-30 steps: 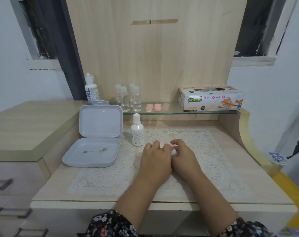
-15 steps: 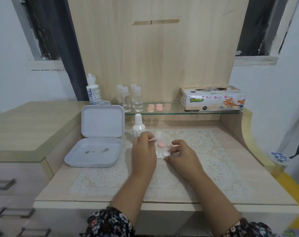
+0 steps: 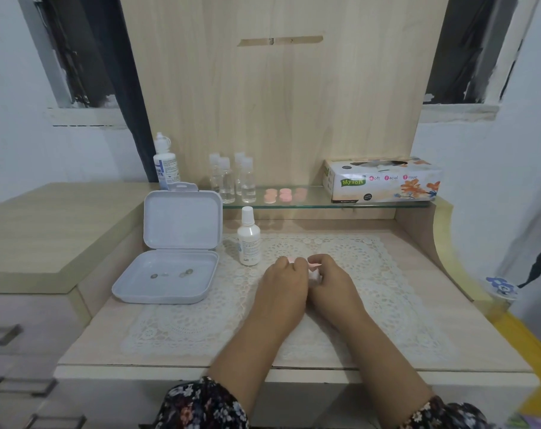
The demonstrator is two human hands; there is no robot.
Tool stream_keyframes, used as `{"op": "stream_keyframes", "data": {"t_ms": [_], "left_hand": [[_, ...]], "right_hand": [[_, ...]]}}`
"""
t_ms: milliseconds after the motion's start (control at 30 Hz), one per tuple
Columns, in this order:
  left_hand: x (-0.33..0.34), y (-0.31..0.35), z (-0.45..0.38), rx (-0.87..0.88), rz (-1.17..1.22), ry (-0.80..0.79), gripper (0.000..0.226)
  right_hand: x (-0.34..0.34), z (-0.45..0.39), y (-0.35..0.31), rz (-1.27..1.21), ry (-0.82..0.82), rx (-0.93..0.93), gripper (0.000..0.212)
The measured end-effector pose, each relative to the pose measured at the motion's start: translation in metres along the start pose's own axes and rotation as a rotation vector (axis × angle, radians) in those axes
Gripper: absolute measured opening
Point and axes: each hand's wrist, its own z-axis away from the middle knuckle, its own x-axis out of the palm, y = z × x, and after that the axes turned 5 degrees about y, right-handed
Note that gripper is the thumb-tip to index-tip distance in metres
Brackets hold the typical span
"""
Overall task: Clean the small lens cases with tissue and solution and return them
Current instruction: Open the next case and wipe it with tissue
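From the head view, your left hand (image 3: 283, 278) and right hand (image 3: 331, 278) meet over the lace mat (image 3: 371, 292), fingers curled round a small pink lens case (image 3: 313, 266) and a bit of white tissue (image 3: 315, 276); which hand grips which I cannot tell. More pink cases (image 3: 281, 195) wait on the glass shelf (image 3: 309, 202) beside the tissue box (image 3: 382, 179), and the solution bottle (image 3: 249, 238) stands just left of your hands. Pin the case steady and turn the tissue into its well, working low over the mat so nothing rolls away.
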Motion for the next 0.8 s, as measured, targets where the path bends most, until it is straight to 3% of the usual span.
{"op": "stream_keyframes", "data": {"t_ms": [100,167,267,300,367,500,633,800], "left_hand": [[0.001,-0.003,-0.006,-0.183,0.108,-0.138,0.019],[0.003,-0.008,-0.009,-0.297,0.334,-0.166,0.016],[-0.002,-0.018,-0.01,-0.494,0.696,0.118,0.025],[-0.004,-0.022,-0.008,-0.533,0.681,0.219,0.023],[-0.009,-0.027,-0.006,-0.546,0.577,0.253,0.015],[-0.006,-0.02,-0.001,-0.429,0.409,-0.082,0.013],[-0.006,-0.022,-0.005,-0.469,0.508,-0.11,0.011],[0.001,-0.026,-0.009,-0.481,0.535,-0.194,0.037]], "right_hand": [[0.0,-0.001,0.0,0.017,-0.002,-0.012,0.046],[0.0,-0.002,0.001,0.022,-0.007,-0.015,0.046],[0.0,-0.003,0.002,0.022,-0.024,-0.007,0.05],[0.0,-0.004,0.002,0.021,-0.023,-0.006,0.052],[0.001,-0.004,0.002,0.02,-0.02,-0.007,0.054],[0.001,-0.003,0.002,0.029,-0.032,-0.015,0.055],[0.0,-0.004,0.003,0.028,-0.032,-0.021,0.056],[0.001,-0.005,0.001,0.018,-0.033,-0.02,0.056]]}}
